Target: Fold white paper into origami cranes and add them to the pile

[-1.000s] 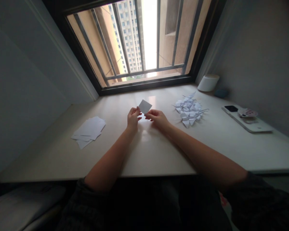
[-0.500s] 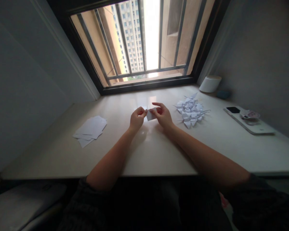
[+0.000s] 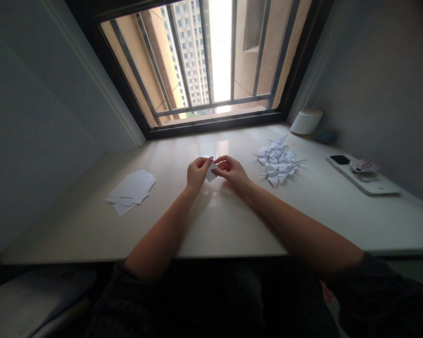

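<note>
At the middle of the desk (image 3: 218,225), just under the window (image 3: 204,61), I have both hands meeting on one small white paper (image 3: 210,174). The left hand (image 3: 196,172) grips the paper's 9 o'clock edge, thumb and fingertips pressed together on it. The right hand (image 3: 233,171) clamps the 3 o'clock edge the same way, fingers curled over the top. The paper sits between the two hands and is mostly covered by fingers, so I cannot tell how it is folded or whether it touches the desk top. Both forearms lie along the desk toward 6 o'clock.

From the hands, a loose stack of flat white sheets (image 3: 131,190) lies at 9 o'clock, well apart. At 3 o'clock, near the right hand but not touching it, is a heap of folded white paper figures (image 3: 278,162). Farther out at 3 o'clock a phone (image 3: 363,178) lies flat by the wall. At 1 o'clock, in the desk's far corner, a white cylinder (image 3: 306,122) stands with a small dark blue object (image 3: 324,137) just beside it.
</note>
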`<state>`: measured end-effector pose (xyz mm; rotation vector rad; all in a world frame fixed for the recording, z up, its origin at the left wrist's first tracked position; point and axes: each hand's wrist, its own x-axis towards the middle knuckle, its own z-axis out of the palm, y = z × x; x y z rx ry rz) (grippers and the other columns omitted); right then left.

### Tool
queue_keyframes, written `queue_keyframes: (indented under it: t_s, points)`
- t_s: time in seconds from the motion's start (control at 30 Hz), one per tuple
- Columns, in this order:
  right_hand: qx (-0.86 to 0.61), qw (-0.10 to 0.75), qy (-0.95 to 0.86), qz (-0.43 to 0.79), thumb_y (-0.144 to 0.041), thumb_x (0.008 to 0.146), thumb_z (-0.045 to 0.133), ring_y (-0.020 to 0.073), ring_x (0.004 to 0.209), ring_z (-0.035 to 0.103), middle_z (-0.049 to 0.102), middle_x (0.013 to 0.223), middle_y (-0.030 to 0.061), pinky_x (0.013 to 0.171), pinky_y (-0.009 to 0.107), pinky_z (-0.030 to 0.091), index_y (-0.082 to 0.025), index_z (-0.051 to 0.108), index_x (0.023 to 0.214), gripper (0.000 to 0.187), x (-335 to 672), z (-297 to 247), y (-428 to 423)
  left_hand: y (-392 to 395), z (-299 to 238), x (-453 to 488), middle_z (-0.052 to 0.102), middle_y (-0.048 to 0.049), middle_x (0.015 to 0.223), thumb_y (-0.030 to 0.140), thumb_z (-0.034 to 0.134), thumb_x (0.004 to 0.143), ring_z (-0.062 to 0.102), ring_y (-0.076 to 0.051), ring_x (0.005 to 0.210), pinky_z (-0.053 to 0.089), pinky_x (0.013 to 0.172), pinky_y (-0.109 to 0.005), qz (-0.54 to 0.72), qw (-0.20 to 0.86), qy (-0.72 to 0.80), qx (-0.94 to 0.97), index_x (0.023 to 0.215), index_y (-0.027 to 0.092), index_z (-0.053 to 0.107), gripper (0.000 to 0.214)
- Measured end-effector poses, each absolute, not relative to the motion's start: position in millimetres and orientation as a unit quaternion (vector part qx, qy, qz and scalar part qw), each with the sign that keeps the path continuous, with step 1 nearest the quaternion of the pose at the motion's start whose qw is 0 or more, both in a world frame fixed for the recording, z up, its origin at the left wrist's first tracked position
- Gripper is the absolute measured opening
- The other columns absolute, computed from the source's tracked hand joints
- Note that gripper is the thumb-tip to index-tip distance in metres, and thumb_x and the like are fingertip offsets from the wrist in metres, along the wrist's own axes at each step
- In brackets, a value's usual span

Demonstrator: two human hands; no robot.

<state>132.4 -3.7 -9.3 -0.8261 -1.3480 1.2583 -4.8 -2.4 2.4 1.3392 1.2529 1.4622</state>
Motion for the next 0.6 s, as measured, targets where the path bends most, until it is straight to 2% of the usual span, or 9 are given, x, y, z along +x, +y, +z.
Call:
queue_keyframes:
  t_s: [0.2,0.3,0.37,0.5,0.6]
  points:
    - [-0.379,0.605,-0.503,0.487,-0.044,0.056,0.078,0.0130,0.060,0.059,0.061,0.073,-0.0039,0.057,0.026,0.047,-0.024,0.046,0.095,0.055,137.0,-13.9,5.9,-4.4,3.7,-3.2,0.070,-0.0060,0.087,0.046,0.072,0.071,0.061,-0.015,0.075,0.044,0.065,-0.025,0.558,0.421,0.475,0.535,0.092,0.017,0.069,0.036]
    - [-0.384,0.613,-0.510,0.465,-0.045,0.059,0.075,0.0122,0.061,0.059,0.058,0.077,-0.0042,0.058,0.027,0.049,-0.025,0.043,0.096,0.052,137.7,-15.5,7.3,-6.3,3.3,-2.1,0.071,-0.0067,0.086,0.046,0.073,0.069,0.062,-0.016,0.075,0.042,0.063,-0.025,0.527,0.450,0.477,0.540,0.103,0.017,0.067,0.045]
    - [-0.391,0.612,-0.516,0.455,-0.045,0.063,0.072,0.0124,0.064,0.060,0.057,0.080,-0.0035,0.061,0.028,0.050,-0.025,0.044,0.096,0.047,137.0,-16.4,7.1,-7.3,2.5,-1.7,0.070,-0.0058,0.080,0.047,0.073,0.069,0.061,-0.015,0.073,0.041,0.062,-0.024,0.507,0.452,0.486,0.550,0.100,0.016,0.068,0.044]
    - [-0.404,0.624,-0.494,0.450,-0.041,0.065,0.068,0.0127,0.068,0.061,0.054,0.087,-0.0015,0.063,0.029,0.053,-0.024,0.049,0.093,0.038,135.6,-18.2,7.4,-7.6,1.7,-2.1,0.068,-0.0051,0.074,0.049,0.072,0.069,0.060,-0.015,0.070,0.042,0.064,-0.025,0.493,0.444,0.485,0.569,0.079,0.016,0.071,0.035]
    - [-0.410,0.614,-0.501,0.452,-0.038,0.064,0.069,0.0132,0.067,0.060,0.056,0.085,-0.0009,0.063,0.030,0.053,-0.022,0.055,0.094,0.037,136.1,-18.5,8.0,-6.4,2.7,-3.8,0.067,-0.0048,0.073,0.049,0.072,0.067,0.061,-0.016,0.072,0.044,0.065,-0.025,0.510,0.444,0.485,0.555,0.076,0.016,0.070,0.033]
